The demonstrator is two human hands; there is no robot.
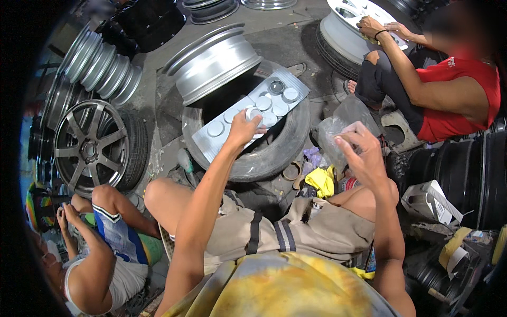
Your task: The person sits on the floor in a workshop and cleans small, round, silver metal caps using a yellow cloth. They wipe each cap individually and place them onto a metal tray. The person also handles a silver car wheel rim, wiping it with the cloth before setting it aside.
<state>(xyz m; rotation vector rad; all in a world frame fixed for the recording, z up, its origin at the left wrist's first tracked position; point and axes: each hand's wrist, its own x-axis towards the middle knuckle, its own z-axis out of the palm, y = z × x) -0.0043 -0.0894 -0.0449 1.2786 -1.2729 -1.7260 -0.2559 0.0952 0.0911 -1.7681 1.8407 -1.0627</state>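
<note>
My left hand is stretched forward over a grey board that lies across a black tyre, and its fingers grip a small round silver cap. Several more round caps rest in rows on the board. My right hand is raised at the right, pinching a clear plastic bag that hangs open beside the tyre.
A silver wheel rim leans behind the tyre. A spoked wheel and stacked rims stand at left. A person in red works on a white rim at right; another person crouches at lower left. A yellow rag lies near my knee.
</note>
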